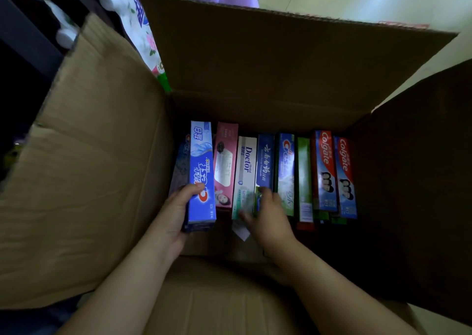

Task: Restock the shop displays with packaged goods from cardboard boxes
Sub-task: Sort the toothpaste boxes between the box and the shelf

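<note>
Both hands reach down into the open cardboard box [229, 79]. Left hand [176, 212] grips the near end of a blue toothpaste carton [201, 171], thumb over its face, at the left end of the row standing inside the box. Right hand [268, 214] is blurred, fingers spread loosely over the white carton [246, 166] and dark blue carton [265, 163] mid-row, gripping nothing clearly. These cartons look light, stiff and smooth-sided, likely crushable at the corners; pinching across the narrow sides near one end should lift them cleanly.

"Colgate" stands on two red cartons [323, 171] [344, 178], "Crest" on a green-blue carton [286, 173], "Doctor" on a white carton [245, 171].
</note>
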The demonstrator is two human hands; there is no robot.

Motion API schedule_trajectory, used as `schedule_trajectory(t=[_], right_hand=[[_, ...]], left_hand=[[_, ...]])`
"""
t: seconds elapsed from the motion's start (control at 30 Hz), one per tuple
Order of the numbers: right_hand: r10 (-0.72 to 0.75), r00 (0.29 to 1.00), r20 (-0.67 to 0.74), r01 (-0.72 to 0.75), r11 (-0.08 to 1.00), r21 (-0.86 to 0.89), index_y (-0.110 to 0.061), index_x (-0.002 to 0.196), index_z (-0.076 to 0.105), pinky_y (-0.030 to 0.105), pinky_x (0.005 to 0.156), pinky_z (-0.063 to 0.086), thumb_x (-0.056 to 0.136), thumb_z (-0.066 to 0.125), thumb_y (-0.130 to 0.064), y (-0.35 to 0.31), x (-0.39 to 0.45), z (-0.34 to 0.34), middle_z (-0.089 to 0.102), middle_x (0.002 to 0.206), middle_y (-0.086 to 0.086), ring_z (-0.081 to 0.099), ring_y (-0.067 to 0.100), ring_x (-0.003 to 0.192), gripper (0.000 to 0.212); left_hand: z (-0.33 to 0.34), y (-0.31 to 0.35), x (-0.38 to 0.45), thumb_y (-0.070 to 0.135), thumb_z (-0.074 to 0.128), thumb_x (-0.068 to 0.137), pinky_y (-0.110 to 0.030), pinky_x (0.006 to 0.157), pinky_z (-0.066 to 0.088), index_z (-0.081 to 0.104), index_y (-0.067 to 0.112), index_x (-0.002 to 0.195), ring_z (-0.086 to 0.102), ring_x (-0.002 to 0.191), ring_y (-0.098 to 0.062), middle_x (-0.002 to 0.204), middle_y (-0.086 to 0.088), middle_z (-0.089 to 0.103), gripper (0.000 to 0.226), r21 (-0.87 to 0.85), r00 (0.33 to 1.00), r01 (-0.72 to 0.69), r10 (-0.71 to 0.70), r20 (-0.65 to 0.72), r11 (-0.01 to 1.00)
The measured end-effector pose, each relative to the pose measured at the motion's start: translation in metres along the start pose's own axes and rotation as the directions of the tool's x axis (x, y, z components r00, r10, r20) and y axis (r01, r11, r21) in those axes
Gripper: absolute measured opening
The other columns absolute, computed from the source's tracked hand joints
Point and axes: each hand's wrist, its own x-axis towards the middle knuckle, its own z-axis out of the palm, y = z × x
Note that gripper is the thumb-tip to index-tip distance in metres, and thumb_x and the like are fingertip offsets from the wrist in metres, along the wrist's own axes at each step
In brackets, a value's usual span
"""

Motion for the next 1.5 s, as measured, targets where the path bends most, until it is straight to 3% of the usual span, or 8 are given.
schedule_trajectory(t=[0.23, 0.33, 0.53, 0.83, 1.0, 1.27, 1.4, 1.5], right_hand=[[0.099, 0.994, 0.050, -0.097, 0.995, -0.039, -0.014, 0.152, -0.001, 0.036, 0.099, 0.043, 0.082, 0.071, -0.038, -0.009, 0.015, 0.030, 0.015, 0.149, 0.014, 0.045, 0.034, 0.127, 0.104], [0.152, 0.988, 0.024, -0.152, 0.988, -0.035, -0.007, 0.144, 0.022, 0.037, 0.095, 0.046, 0.078, 0.074, -0.036, -0.007, 0.019, 0.029, 0.028, 0.143, 0.015, 0.050, 0.034, 0.120, 0.089], [0.293, 0.946, 0.138, -0.319, 0.917, 0.238, -0.012, 0.114, 0.053, 0.026, 0.067, 0.049, 0.079, 0.071, -0.037, 0.000, 0.018, -0.003, 0.063, 0.104, 0.004, 0.062, 0.020, 0.091, 0.047], [0.185, 0.859, 0.478, -0.508, 0.433, 0.745, -0.010, 0.103, 0.054, 0.035, 0.078, 0.056, 0.087, 0.058, -0.013, -0.012, -0.002, -0.063, 0.061, 0.094, 0.014, 0.061, 0.024, 0.085, 0.016], [0.096, 0.902, 0.421, -0.403, 0.537, 0.741, -0.012, 0.126, 0.044, 0.031, 0.076, 0.058, 0.088, 0.060, -0.010, -0.018, -0.018, -0.072, 0.057, 0.117, 0.014, 0.060, 0.025, 0.104, 0.041], [0.068, 0.965, 0.255, -0.221, 0.737, 0.639, -0.033, 0.130, 0.036, 0.017, 0.068, 0.054, 0.084, 0.068, -0.008, -0.068, -0.097, -0.140, 0.054, 0.107, -0.016, 0.059, 0.005, 0.098, 0.061], [0.113, 0.959, 0.260, -0.262, 0.702, 0.662, -0.046, 0.131, 0.026, 0.041, 0.092, 0.053, 0.081, 0.072, -0.011, -0.098, -0.146, -0.199, 0.046, 0.108, -0.020, 0.051, 0.015, 0.113, 0.076], [0.102, 0.955, 0.278, -0.266, 0.710, 0.652, -0.042, 0.137, 0.025, 0.041, 0.099, 0.048, 0.083, 0.070, -0.007, -0.119, -0.176, -0.232, 0.047, 0.119, -0.015, 0.048, 0.014, 0.118, 0.078]], left_hand=[[-0.005, 0.002, 0.002, 0.030, 0.074, 0.059, -0.019, 0.046, 0.052, 0.061, 0.018, 0.095, 0.065, 0.058, -0.012, 0.063, 0.001, 0.070, 0.041, -0.008, 0.999, -0.049, 0.049, 0.009, 0.999], [-0.005, 0.002, 0.002, 0.024, 0.059, 0.085, -0.018, 0.046, 0.052, 0.059, 0.018, 0.094, 0.062, 0.066, -0.015, 0.069, -0.001, 0.070, 0.011, -0.015, 0.999, -0.040, 0.040, -0.016, 0.999], [-0.004, 0.003, 0.002, 0.026, 0.059, 0.085, -0.025, 0.057, 0.051, 0.058, 0.020, 0.096, 0.062, 0.074, -0.017, 0.086, -0.005, 0.066, 0.013, 0.024, 0.999, -0.032, 0.033, -0.017, 0.999], [-0.003, 0.004, -0.001, 0.032, 0.062, 0.071, -0.029, 0.065, 0.048, 0.057, 0.021, 0.098, 0.062, 0.079, -0.018, 0.090, -0.006, 0.065, 0.029, 0.026, 0.998, -0.054, 0.054, 0.011, 0.998], [0.004, 0.008, -0.011, 0.029, 0.064, 0.068, -0.032, 0.074, 0.050, 0.058, 0.020, 0.097, 0.063, 0.086, -0.020, 0.094, -0.008, 0.067, 0.031, 0.010, 0.999, -0.040, 0.039, 0.029, 0.999], [0.037, 0.059, -0.105, 0.020, 0.078, 0.058, -0.033, 0.071, 0.055, 0.060, 0.015, 0.105, 0.067, 0.089, -0.024, 0.088, -0.008, 0.074, 0.050, 0.035, 1.000, 0.012, -0.013, 0.020, 0.999], [0.048, 0.094, -0.180, 0.026, 0.091, 0.043, -0.037, 0.071, 0.053, 0.059, 0.016, 0.110, 0.068, 0.092, -0.028, 0.090, -0.010, 0.075, 0.075, 0.041, 0.997, 0.071, -0.070, -0.017, 0.997], [0.052, 0.115, -0.228, 0.044, 0.093, 0.011, -0.038, 0.069, 0.053, 0.060, 0.019, 0.108, 0.069, 0.090, -0.030, 0.090, -0.012, 0.075, 0.105, 0.030, 0.993, 0.110, -0.109, -0.051, 0.993]])
